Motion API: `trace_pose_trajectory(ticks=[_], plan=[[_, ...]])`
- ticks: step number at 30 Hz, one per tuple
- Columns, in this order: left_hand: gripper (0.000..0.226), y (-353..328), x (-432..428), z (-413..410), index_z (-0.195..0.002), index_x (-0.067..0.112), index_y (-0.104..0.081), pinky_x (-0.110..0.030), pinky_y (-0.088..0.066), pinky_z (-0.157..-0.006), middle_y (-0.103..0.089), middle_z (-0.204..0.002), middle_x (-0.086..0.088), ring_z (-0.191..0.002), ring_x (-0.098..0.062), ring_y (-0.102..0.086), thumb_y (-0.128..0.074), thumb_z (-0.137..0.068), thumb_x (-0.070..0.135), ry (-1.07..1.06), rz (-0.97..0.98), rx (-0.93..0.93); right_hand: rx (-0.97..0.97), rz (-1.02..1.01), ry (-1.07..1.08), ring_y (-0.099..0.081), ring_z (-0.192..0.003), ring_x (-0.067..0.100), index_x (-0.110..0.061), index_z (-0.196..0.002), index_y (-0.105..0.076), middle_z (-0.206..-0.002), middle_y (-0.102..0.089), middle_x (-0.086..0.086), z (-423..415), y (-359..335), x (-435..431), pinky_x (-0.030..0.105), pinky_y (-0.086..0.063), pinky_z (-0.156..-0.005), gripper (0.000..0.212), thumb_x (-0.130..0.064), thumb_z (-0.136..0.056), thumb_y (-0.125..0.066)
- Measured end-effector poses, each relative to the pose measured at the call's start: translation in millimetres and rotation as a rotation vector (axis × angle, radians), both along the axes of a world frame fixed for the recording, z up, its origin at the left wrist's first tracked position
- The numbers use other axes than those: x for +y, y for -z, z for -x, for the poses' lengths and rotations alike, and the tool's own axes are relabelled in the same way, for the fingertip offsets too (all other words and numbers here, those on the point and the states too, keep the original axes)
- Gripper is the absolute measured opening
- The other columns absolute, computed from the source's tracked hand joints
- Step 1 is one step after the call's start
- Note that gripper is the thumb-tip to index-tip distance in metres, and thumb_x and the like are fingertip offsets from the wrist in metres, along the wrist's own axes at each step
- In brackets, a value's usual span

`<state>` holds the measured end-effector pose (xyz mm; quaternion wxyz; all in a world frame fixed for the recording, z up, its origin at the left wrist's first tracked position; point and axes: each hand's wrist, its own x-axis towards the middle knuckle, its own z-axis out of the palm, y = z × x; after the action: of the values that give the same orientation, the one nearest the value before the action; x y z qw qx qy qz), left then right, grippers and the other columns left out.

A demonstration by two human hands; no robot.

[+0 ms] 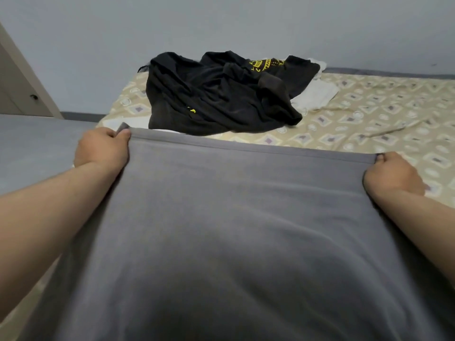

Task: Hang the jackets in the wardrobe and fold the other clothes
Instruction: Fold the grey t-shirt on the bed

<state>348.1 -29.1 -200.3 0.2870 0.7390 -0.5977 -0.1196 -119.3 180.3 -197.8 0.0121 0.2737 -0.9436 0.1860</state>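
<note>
A beige patterned bedsheet (369, 114) lies below a plain grey-blue wall (221, 23), cabinet door (14, 94) at left.

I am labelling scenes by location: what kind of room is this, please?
Most likely a bedroom: a beige diamond-patterned bed sheet, a heap of crumpled black clothes with yellow print lying on it, and a beige cupboard door at the left.

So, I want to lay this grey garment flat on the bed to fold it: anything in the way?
Yes: a heap of black clothes lies on the bed just beyond the held edge of the grey garment.
</note>
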Motion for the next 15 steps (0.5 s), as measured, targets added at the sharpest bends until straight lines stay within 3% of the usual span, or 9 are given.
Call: trace_pose_trajectory(ticks=[4, 6, 8, 10, 11, 13, 15], plan=[[0.041, -6.8, 21.1, -9.4, -0.076, 0.01, -0.067, -0.033, -0.041, -0.073, -0.066, -0.074, -0.005, -0.08, -0.029, -0.059, -0.056, -0.092, 0.046, 0.101, -0.032, 0.142, -0.123, 0.036, -0.05, -0.054, -0.103, 0.039, -0.006, -0.113, -0.057, -0.121, -0.06, 0.023, -5.0, -12.1, 9.4, 0.042, -0.039, -0.086, 0.043, -0.041, -0.102, -0.034], [0.037, -11.9, 38.3, -20.7, -0.078, 0.009, -0.066, -0.03, -0.043, -0.066, -0.062, -0.071, -0.002, -0.072, -0.024, -0.055, -0.06, -0.089, 0.043, 0.119, -0.058, 0.319, -0.249, 0.129, -0.063, -0.053, -0.095, 0.034, -0.005, -0.107, -0.061, -0.119, -0.061, 0.021, -5.1, -20.1, 20.5, 0.039, -0.037, -0.082, 0.045, -0.043, -0.1, -0.039], [0.029, -19.1, 61.7, -30.3, -0.086, 0.006, -0.062, -0.02, -0.045, -0.048, -0.058, -0.073, -0.007, -0.063, -0.021, -0.051, -0.063, -0.09, 0.036, 0.101, -0.096, 0.606, -0.512, 0.331, -0.018, -0.057, -0.078, 0.028, -0.009, -0.09, -0.063, -0.102, -0.061, 0.019, -0.1, -24.9, 38.5, 0.037, -0.041, -0.071, 0.035, -0.039, -0.095, -0.047], [0.018, -22.7, 87.5, -38.5, -0.094, 0.009, -0.06, -0.015, -0.044, -0.042, -0.058, -0.076, -0.008, -0.061, -0.015, -0.053, -0.06, -0.094, 0.027, 0.08, -0.162, 0.849, -0.918, 0.61, 0.073, -0.053, -0.056, 0.017, -0.014, -0.077, -0.054, -0.075, -0.055, 0.012, 2.8, -25.7, 63.7, 0.032, -0.045, -0.053, 0.026, -0.032, -0.096, -0.051], [0.015, -21.6, 97.9, -43.8, -0.093, 0.011, -0.059, -0.017, -0.046, -0.045, -0.059, -0.076, -0.007, -0.061, -0.013, -0.055, -0.059, -0.095, 0.026, 0.068, -0.188, 0.931, -1.033, 0.722, 0.101, -0.052, -0.058, 0.014, -0.014, -0.077, -0.051, -0.071, -0.051, 0.006, 5.2, -23.0, 76.8, 0.026, -0.048, -0.05, 0.027, -0.028, -0.1, -0.049], [0.014, -24.9, 127.1, -55.4, -0.086, 0.014, -0.059, -0.024, -0.049, -0.055, -0.06, -0.08, -0.009, -0.063, -0.012, -0.058, -0.059, -0.095, 0.025, 0.056, -0.224, 0.987, -1.125, 0.871, 0.16, -0.053, -0.072, 0.012, -0.01, -0.081, -0.049, -0.078, -0.046, 0.003, 0.3, -21.8, 103.9, 0.018, -0.056, -0.057, 0.026, -0.019, -0.104, -0.044], [0.014, -32.6, 156.7, -64.0, -0.085, 0.013, -0.06, -0.027, -0.051, -0.062, -0.063, -0.087, -0.013, -0.063, -0.012, -0.06, -0.059, -0.095, 0.022, 0.055, -0.242, 0.964, -1.136, 0.874, 0.191, -0.057, -0.083, 0.013, -0.007, -0.085, -0.052, -0.085, -0.049, 0.003, -10.7, -26.8, 132.4, 0.018, -0.059, -0.067, 0.021, -0.015, -0.103, -0.047]])
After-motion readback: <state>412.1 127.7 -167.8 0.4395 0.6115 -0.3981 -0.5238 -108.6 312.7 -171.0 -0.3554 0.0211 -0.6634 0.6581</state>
